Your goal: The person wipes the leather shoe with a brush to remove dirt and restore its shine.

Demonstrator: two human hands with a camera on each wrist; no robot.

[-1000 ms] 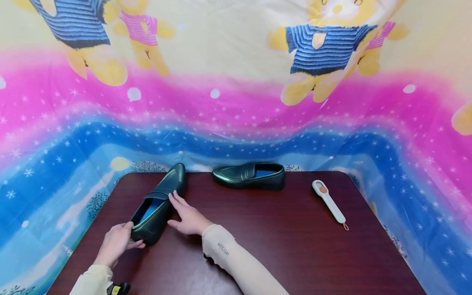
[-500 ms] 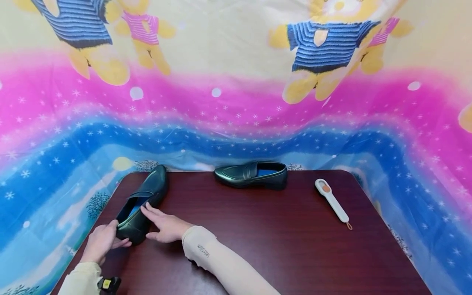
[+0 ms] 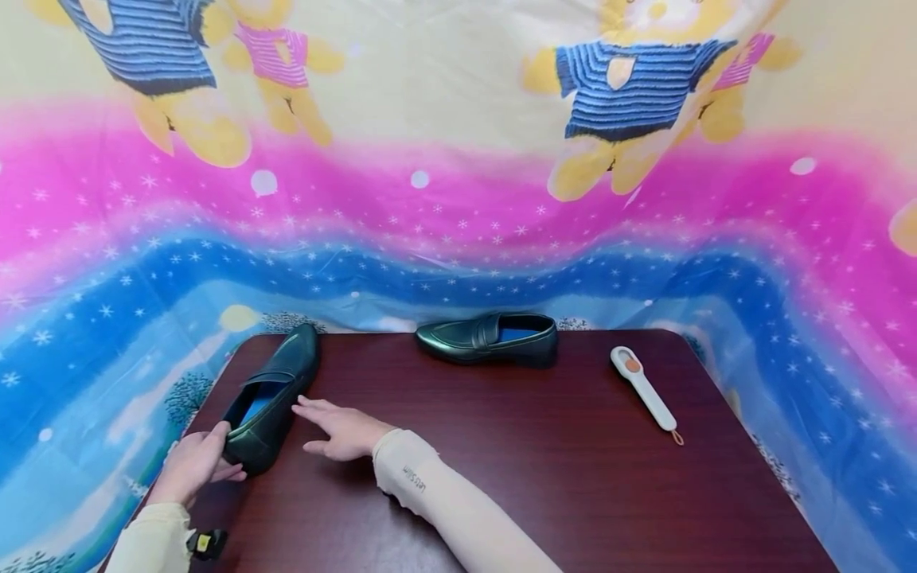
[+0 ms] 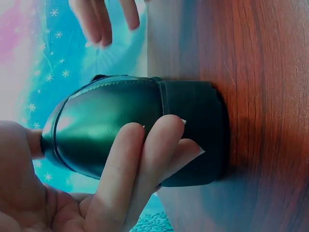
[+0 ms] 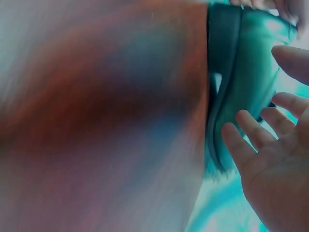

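Observation:
A dark green leather loafer (image 3: 275,414) with a blue insole stands at the table's left side, toe toward the back. My left hand (image 3: 188,467) holds it at the heel, thumb at the opening's rim. In the left wrist view, the left fingers (image 4: 126,164) lie against the back of the heel (image 4: 193,101). My right hand (image 3: 344,431) is just off the loafer's right side, fingers spread and holding nothing. The right wrist view shows that hand (image 5: 277,164) beside the shoe. A matching loafer (image 3: 458,342) lies along the back edge, toe to the left.
A white handheld tool (image 3: 652,398) with a round head, an orange disc and a cord loop lies at the right of the dark red table (image 3: 544,461). A patterned curtain (image 3: 458,199) hangs close behind the table and around its sides.
The held loafer has slid left toward the table's left edge, both hands moving with it. My right fingers have since come off its side and drawn back a little to the right.

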